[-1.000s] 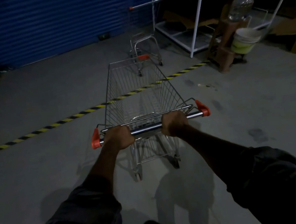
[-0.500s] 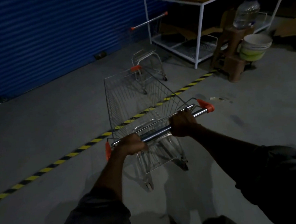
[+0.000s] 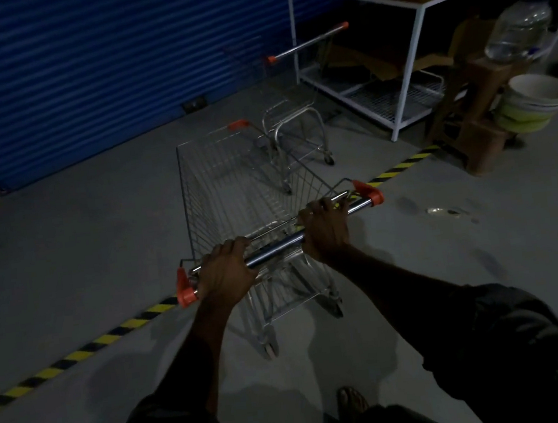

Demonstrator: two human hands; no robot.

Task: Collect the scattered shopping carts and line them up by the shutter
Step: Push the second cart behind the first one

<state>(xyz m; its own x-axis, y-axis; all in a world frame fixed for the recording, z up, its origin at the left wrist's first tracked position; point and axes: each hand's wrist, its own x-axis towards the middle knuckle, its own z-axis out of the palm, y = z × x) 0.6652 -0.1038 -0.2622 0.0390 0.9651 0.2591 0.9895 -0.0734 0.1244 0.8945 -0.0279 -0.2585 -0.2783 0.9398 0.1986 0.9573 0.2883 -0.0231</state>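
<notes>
Dim grey concrete floor (image 3: pixel 68 250) runs up to the blue shutter (image 3: pixel 84 76) along the far left. Our shopping cart (image 3: pixel 234 188) stands mid-floor, its rear end over the yellow-and-black floor tape (image 3: pixel 79 353). We have both hands on its handle bar (image 3: pixel 274 249): the left grip (image 3: pixel 225 272) is clamped round the bar near its left orange cap, and the right grip (image 3: pixel 324 230) is clamped round it short of the right cap.

The bar slants from near left to far right, so the right grip sits farther from us than the left. The basket's long axis runs away from the bar toward the far side and a little left, nose pointing at the shutter.

The relation that matters is with the parked cart (image 3: pixel 293 127). It stands just beyond the nose of ours and to its right, between our basket and the white rack (image 3: pixel 406 60), and the right grip is the nearer one to it. In the dark we can read its frame, wheels and raised handle, but hardly its basket. We judge that lining up will need our nose brought round to the right, the left grip pushing more than the right, until the two long axes run parallel.
</notes>
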